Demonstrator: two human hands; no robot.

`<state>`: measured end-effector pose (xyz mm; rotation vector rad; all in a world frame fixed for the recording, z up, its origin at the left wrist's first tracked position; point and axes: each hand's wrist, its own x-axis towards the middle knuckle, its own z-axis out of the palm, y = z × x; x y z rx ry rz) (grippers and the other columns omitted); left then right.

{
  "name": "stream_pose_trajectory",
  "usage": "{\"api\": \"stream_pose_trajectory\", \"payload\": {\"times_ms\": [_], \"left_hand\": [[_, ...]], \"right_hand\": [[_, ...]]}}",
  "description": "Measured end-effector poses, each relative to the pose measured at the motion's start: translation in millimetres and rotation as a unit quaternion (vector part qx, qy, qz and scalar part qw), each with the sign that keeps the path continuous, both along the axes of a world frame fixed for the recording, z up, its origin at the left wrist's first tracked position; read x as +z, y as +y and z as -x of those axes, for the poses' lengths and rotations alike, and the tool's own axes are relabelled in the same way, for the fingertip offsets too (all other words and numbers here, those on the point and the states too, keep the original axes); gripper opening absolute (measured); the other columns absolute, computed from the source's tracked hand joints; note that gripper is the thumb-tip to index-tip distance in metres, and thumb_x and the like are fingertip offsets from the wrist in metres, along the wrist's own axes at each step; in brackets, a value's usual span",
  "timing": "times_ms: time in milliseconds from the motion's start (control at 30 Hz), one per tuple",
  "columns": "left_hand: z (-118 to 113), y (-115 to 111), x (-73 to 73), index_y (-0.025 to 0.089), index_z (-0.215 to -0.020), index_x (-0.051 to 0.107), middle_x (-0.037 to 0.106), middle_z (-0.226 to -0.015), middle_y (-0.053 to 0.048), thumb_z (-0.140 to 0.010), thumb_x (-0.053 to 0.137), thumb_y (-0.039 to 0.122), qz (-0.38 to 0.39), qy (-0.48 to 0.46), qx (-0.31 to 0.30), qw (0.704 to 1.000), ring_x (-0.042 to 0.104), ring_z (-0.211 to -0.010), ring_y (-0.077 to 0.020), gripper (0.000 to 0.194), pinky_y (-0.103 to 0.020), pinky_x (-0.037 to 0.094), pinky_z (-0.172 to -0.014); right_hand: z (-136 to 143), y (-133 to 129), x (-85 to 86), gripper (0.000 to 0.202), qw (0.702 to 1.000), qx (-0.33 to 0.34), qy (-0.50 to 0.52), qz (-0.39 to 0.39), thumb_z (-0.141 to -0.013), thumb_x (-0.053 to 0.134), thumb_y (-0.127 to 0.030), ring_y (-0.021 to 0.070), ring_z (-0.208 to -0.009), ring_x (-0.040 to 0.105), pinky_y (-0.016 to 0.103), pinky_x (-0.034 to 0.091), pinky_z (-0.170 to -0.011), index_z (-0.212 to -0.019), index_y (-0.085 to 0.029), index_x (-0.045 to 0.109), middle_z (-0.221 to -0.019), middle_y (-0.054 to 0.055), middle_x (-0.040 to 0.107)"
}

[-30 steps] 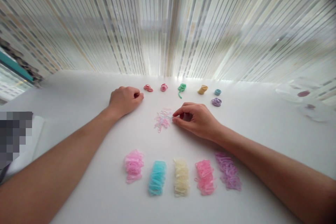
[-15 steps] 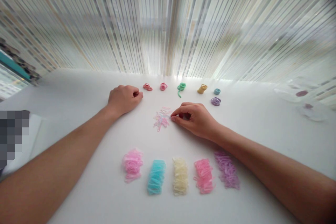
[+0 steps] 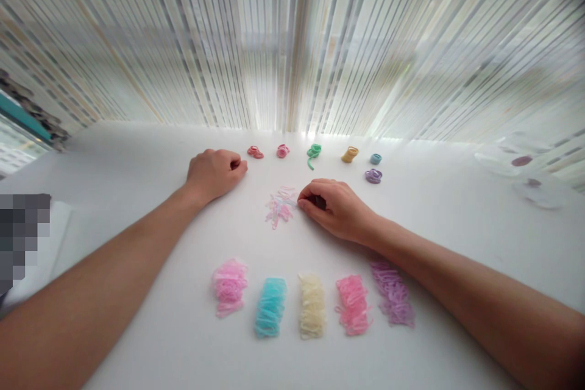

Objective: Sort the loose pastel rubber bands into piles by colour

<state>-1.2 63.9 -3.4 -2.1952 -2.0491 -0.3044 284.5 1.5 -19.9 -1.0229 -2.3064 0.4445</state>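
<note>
A small loose pile of mixed pink and pale blue elastic bands (image 3: 280, 210) lies on the white table in the middle of the head view. My right hand (image 3: 336, 207) rests at its right edge, thumb and forefinger pinched together beside a pale blue strand. What is between those fingertips is too small to make out. Further left and back, my left hand (image 3: 214, 172) lies on the table in a loose fist, with nothing visible in it. Just past its knuckles sits a red coil of bands (image 3: 255, 152).
Nearer me lie bundles of bands: light pink (image 3: 230, 287), turquoise (image 3: 270, 308), cream (image 3: 312, 308), deeper pink (image 3: 353, 304) and purple (image 3: 393, 294). Behind are pink (image 3: 283, 151), green (image 3: 314, 151), yellow (image 3: 350, 154), blue (image 3: 375, 159) and lilac (image 3: 373, 176) coils. A string curtain (image 3: 292, 42) hangs behind.
The fingers of my right hand have drawn slightly closer together at the pile's edge. My left hand stays in place; the whole view has shifted slightly.
</note>
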Motion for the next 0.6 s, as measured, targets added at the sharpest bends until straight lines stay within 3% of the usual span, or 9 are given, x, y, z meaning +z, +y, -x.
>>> {"api": "stream_pose_trajectory", "payload": {"times_ms": [267,600], "left_hand": [[-0.7,-0.7,1.1,0.023,-0.072,0.066,0.076,-0.082,-0.01,-0.092,0.048,0.048,0.002,0.004,0.004,1.0,0.07,-0.083,-0.0315,0.037,-0.038,0.042,-0.07],[0.1,-0.1,0.2,0.024,-0.071,0.064,0.075,-0.081,-0.009,-0.092,0.046,0.05,0.003,0.007,0.004,1.0,0.069,-0.083,-0.0319,0.037,-0.039,0.041,-0.069]], "right_hand": [[-1.3,-1.1,0.6,0.012,0.999,0.009,0.026,0.035,-0.094,0.073,-0.021,0.0117,-0.064,0.057,0.027,0.043,-0.067,-0.102,-0.016,0.081,-0.079,0.002,0.068],[0.6,0.3,1.1,0.011,0.999,0.008,0.033,0.038,-0.095,0.073,-0.019,0.0124,-0.066,0.058,0.027,0.043,-0.068,-0.092,-0.018,0.083,-0.074,0.002,0.069]]}}
